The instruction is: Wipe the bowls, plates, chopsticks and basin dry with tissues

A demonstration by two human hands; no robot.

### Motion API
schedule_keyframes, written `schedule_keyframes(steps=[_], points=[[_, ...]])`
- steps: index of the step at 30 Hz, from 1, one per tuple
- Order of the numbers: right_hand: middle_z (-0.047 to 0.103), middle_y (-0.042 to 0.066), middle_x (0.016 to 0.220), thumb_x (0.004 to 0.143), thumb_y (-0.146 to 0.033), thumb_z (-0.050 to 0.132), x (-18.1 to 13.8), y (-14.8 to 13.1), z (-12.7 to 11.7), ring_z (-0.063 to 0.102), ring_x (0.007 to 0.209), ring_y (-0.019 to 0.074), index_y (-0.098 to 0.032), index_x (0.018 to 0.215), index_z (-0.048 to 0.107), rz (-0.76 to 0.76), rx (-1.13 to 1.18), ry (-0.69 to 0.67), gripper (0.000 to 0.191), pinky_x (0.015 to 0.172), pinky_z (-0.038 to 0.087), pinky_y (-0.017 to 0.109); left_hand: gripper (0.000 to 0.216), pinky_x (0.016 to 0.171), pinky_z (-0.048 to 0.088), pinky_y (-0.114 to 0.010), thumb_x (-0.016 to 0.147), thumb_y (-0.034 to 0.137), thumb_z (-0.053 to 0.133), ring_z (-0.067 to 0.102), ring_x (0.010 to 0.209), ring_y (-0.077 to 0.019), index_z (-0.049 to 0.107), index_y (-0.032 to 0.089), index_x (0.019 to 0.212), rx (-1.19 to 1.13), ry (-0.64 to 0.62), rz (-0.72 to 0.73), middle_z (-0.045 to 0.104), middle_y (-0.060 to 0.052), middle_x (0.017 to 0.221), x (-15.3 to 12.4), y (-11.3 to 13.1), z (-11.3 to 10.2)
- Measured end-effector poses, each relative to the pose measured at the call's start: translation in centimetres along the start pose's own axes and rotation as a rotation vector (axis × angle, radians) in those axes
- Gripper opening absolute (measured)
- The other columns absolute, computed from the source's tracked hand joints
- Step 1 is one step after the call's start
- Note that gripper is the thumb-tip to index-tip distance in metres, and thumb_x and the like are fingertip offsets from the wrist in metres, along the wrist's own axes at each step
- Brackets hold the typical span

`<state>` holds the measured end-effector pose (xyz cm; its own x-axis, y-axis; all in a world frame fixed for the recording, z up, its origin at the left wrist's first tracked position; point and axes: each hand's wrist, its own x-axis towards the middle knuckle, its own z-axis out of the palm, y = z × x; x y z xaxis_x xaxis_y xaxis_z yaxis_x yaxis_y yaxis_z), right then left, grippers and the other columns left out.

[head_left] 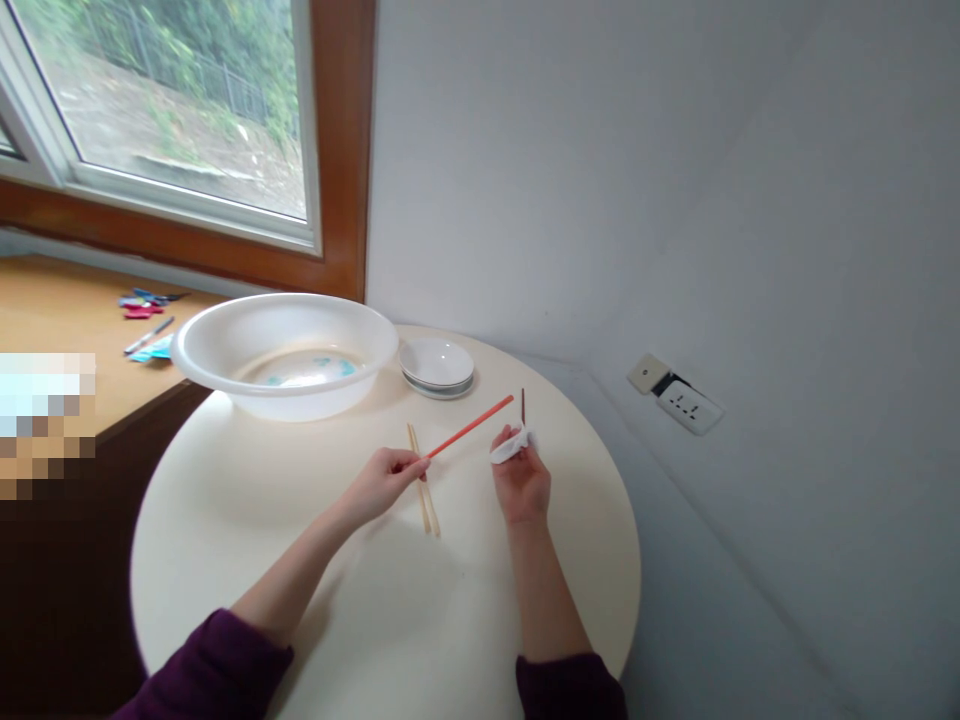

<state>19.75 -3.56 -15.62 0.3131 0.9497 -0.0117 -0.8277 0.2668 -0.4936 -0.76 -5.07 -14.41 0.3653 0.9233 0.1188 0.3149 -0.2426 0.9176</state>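
My left hand (390, 474) pinches one end of an orange-red chopstick (471, 426), which slants up to the right over the table. Palm up, my right hand (523, 482) has its fingers curled round a crumpled white tissue (510, 447). A thin dark brown stick (523, 406), apparently another chopstick, rises from behind that tissue; its lower part is hidden. Beneath and just beyond my left hand, a pair of light wooden chopsticks (432, 515) lies on the white round table (390, 620). The red chopstick's far end is close to the tissue but apart from it.
A large translucent white basin (285, 403) stands at the table's back left. Beside it are stacked small white dishes (437, 362). A wooden desk (67, 300) with a pen (150, 335) and small coloured items adjoins at left. The wall with a socket (688, 405) borders the right.
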Motion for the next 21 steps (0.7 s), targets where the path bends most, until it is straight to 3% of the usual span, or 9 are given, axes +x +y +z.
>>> schedule_keyframes(steps=[4, 7, 10, 14, 17, 21], points=[[0.059, -0.003, 0.064, 0.068, -0.021, 0.057, -0.4, 0.2, 0.4, 0.058, 0.063, 0.0104, -0.019, 0.069, 0.054, 0.048, -0.067, -0.089, 0.003, 0.059, 0.047, 0.026, 0.044, 0.048, 0.022, -0.024, 0.076, 0.050, 0.042, 0.029, 0.049, -0.0095, 0.061, 0.012, 0.062, 0.020, -0.001, -0.004, 0.032, 0.005, 0.048, 0.0, 0.3, 0.1], [0.042, -0.009, 0.051, 0.067, -0.022, 0.059, -0.8, 0.2, 0.6, 0.041, 0.043, 0.0050, -0.019, 0.062, 0.044, 0.037, -0.099, -0.141, 0.016, 0.042, 0.032, 0.019, 0.044, 0.050, 0.025, -0.024, 0.076, 0.047, 0.041, 0.033, 0.050, -0.0107, 0.065, 0.011, 0.070, 0.030, 0.017, -0.027, 0.036, 0.004, 0.049, 0.0, 0.3, 0.3], [0.031, -0.011, 0.049, 0.069, -0.032, 0.064, -1.2, 0.3, 0.8, 0.029, 0.038, 0.0031, -0.020, 0.066, 0.044, 0.008, -0.159, -0.119, 0.024, 0.038, 0.022, 0.017, 0.040, 0.053, 0.030, -0.025, 0.077, 0.043, 0.043, 0.040, 0.054, -0.0126, 0.066, 0.011, 0.077, 0.031, 0.023, -0.031, 0.047, 0.001, 0.054, 0.0, 0.1, 0.3], [0.030, -0.012, 0.053, 0.068, -0.052, 0.062, -1.2, 0.5, 0.9, 0.023, 0.038, 0.0027, -0.022, 0.085, 0.053, -0.095, -0.309, -0.098, 0.036, 0.037, 0.020, 0.017, 0.033, 0.059, 0.037, -0.026, 0.075, 0.039, 0.048, 0.048, 0.062, -0.0155, 0.068, 0.013, 0.082, 0.068, 0.041, 0.001, 0.062, -0.006, 0.071, 0.0, -0.3, 0.4], [0.035, -0.011, 0.055, 0.062, -0.040, 0.070, -0.7, 0.8, 0.5, 0.030, 0.042, 0.0035, -0.021, 0.084, 0.054, -0.169, -0.410, 0.031, 0.034, 0.036, 0.022, 0.017, 0.028, 0.060, 0.039, -0.026, 0.074, 0.035, 0.050, 0.051, 0.063, -0.0160, 0.069, 0.015, 0.080, 0.099, 0.049, 0.055, 0.066, -0.007, 0.077, 0.0, -0.3, 0.5], [0.040, -0.010, 0.055, 0.057, -0.024, 0.070, 0.4, 0.6, -0.6, 0.036, 0.043, 0.0046, -0.019, 0.069, 0.048, -0.162, -0.367, 0.194, 0.026, 0.036, 0.026, 0.018, 0.026, 0.061, 0.040, -0.027, 0.073, 0.033, 0.051, 0.053, 0.063, -0.0162, 0.069, 0.016, 0.081, 0.084, 0.052, 0.049, 0.068, -0.007, 0.077, 0.0, -0.4, 0.4]])
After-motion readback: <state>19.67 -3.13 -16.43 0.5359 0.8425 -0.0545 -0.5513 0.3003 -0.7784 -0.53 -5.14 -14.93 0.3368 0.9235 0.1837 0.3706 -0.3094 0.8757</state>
